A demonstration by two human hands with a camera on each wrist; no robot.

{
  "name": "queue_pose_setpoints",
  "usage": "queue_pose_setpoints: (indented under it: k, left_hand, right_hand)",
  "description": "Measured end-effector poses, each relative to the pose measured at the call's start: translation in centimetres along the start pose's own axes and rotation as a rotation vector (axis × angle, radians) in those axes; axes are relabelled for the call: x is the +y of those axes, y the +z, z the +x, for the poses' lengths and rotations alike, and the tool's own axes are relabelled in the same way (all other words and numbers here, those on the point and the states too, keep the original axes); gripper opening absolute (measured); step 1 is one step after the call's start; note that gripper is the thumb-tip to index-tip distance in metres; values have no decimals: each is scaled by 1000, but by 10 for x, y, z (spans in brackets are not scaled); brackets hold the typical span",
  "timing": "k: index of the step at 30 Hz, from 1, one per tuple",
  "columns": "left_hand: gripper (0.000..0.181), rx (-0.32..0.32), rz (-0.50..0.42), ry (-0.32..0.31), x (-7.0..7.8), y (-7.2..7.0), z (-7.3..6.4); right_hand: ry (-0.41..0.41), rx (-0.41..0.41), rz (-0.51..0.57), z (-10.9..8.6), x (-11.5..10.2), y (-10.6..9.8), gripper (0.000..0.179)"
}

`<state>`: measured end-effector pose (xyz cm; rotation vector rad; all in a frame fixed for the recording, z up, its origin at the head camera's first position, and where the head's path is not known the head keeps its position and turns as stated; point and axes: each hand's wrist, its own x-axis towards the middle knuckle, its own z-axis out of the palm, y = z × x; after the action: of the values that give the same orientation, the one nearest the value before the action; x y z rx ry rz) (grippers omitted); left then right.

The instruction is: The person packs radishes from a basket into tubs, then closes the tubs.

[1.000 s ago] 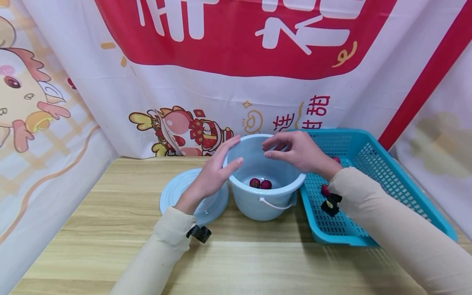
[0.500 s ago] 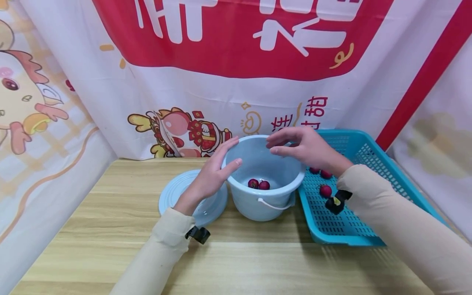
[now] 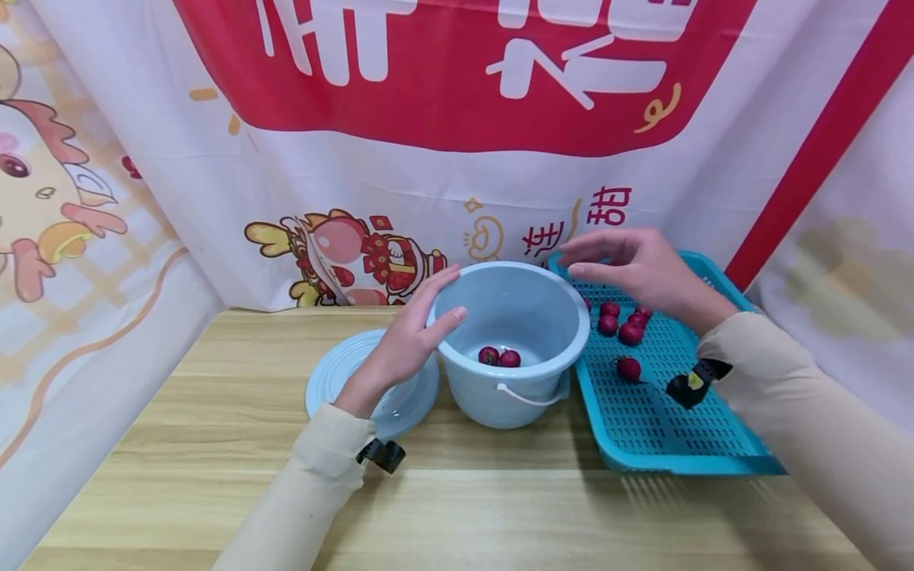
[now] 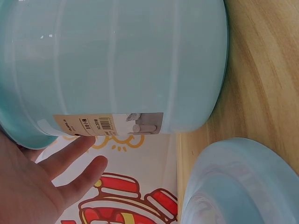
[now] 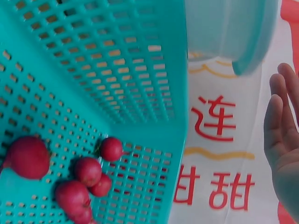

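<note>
A light blue bucket (image 3: 510,400) with a white handle stands upright on the table, two red radishes (image 3: 499,357) at its bottom. My left hand (image 3: 407,337) rests at the bucket's left rim, fingers fairly straight along the outside and thumb over the edge. In the left wrist view, my left fingers (image 4: 77,170) lie beside the labelled bucket wall. My right hand (image 3: 643,270), holding nothing, hovers over the back of the teal basket (image 3: 607,452), its fingers loosely bent. Several radishes (image 5: 72,196) lie inside that basket, some clustered and one apart (image 3: 628,369).
A round light blue lid (image 3: 328,373) lies on the wooden table (image 3: 214,444) left of the bucket, partly under my left forearm. The basket stands right against the bucket's right side. A printed cloth (image 3: 400,182) hangs behind the table.
My right hand has moved right from over the bucket to over the basket, bringing more radishes into sight. My left hand stays at the rim, and the two radishes remain in the bucket.
</note>
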<state>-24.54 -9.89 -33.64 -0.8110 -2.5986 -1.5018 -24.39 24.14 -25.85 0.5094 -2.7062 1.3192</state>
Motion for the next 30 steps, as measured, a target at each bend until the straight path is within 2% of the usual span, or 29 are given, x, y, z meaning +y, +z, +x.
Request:
queue_pose_setpoints:
  k: [17,30]
  left_hand:
    - [66,2,-2,2,0,0,0]
    - [67,7,-11,6,1,1,0]
  right_hand:
    - [124,43,-30,-23,39,-38,55]
    - [188,-3,-53,-36,70,-48,58]
